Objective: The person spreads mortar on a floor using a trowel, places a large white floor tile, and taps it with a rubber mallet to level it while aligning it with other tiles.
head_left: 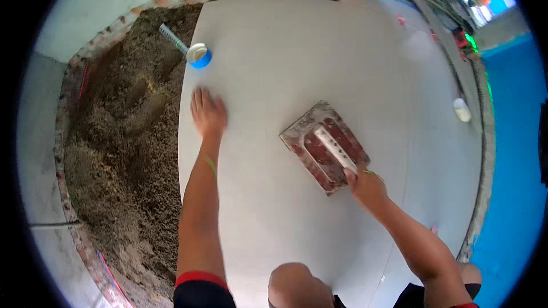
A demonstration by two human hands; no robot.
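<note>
My left hand (pixel 208 113) lies flat, fingers apart, on a large pale grey floor tile (pixel 285 68) near its left edge. My right hand (pixel 365 185) grips the near end of the white handle of a red trowel float (pixel 323 145), which rests flat on the tile at a slant. Both forearms reach in from the lower edge, and my knee (pixel 297 282) shows between them.
A bed of brown sandy mortar (pixel 123 137) lies left of the tile, edged by a brick rim (pixel 63 154). A blue-and-white round container (pixel 198 55) with a tube sits at the tile's far left corner. A small white object (pixel 461 109) lies at the right; cables and tools at far right.
</note>
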